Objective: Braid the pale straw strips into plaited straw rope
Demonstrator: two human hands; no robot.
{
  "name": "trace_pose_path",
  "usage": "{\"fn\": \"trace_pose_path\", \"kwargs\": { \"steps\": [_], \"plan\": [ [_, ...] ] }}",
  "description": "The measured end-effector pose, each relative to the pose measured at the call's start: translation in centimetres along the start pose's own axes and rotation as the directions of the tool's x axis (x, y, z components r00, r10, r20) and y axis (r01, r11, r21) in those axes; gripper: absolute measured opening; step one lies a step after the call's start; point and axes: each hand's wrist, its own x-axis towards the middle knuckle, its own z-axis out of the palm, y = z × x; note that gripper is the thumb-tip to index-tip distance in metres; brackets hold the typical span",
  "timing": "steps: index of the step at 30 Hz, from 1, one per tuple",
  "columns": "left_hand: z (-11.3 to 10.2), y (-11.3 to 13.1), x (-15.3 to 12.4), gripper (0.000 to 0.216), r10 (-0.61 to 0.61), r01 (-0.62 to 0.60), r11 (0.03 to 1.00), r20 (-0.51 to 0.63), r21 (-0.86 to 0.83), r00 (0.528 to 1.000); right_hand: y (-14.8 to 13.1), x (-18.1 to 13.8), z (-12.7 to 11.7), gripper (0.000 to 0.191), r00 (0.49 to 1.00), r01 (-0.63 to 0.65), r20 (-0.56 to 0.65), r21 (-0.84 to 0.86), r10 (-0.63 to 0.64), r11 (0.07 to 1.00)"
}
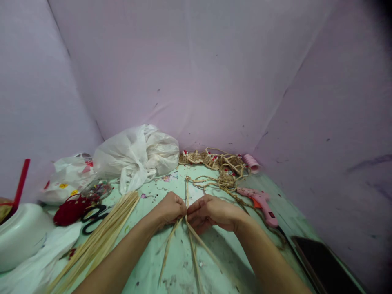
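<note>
Pale strands (194,261) meet mid-tabletop (147,253), between the hands; loose ends fan toward 5–7 o'clock, a narrow worked length (187,190) runs to 12. Step in hand, judged: interlacing at the join; next move calls for even tension and one strand brought across. Forearms enter from 7 and 5 o'clock. Left hand (172,207): fingers curled, pinching the join. Right hand (211,211): fingers extended toward it; grip cannot be told.
</note>
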Motion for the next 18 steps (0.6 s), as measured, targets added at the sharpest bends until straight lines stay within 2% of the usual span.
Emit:
{"fn": "trace_pose_path", "kwargs": {
  "steps": [3, 6, 8, 14, 18],
  "plan": [
    [-0.2, -0.2, 0.1, 0.014, 0.008, -0.008, 1.0, 0.003, -0.022, 1.0, 0.0, 0.2, -0.6, 0.012, 0.998, 0.004, -0.063, -0.061, -0.007, 0.998],
    [-0.6, -0.5, 0.5, 0.018, 0.012, -0.009, 0.998, 0.043, -0.059, 0.999, 0.0, 0.5, -1.0, 0.01, 0.97, 0.0, -0.242, -0.153, -0.038, 0.988],
    [-0.8, -0.7, 0.7, 0.017, 0.008, -0.002, 0.996, 0.064, -0.091, 0.998, 0.1, 0.8, -1.0, 0.006, 0.958, 0.02, -0.283, -0.111, -0.051, 0.994],
    [-0.5, -0.6, 0.7, 0.014, 0.031, -0.017, 0.985, 0.08, -0.172, 0.996, 1.0, 1.8, 0.2, 0.016, 0.998, 0.062, -0.018, 0.151, -0.06, 0.987],
    [-0.4, -0.6, 0.6, 0.01, 0.035, -0.025, 0.991, 0.077, -0.129, 0.996, 1.6, 2.7, 0.4, 0.013, 0.995, 0.068, -0.085, 0.093, -0.06, 0.993]
  ]
}}
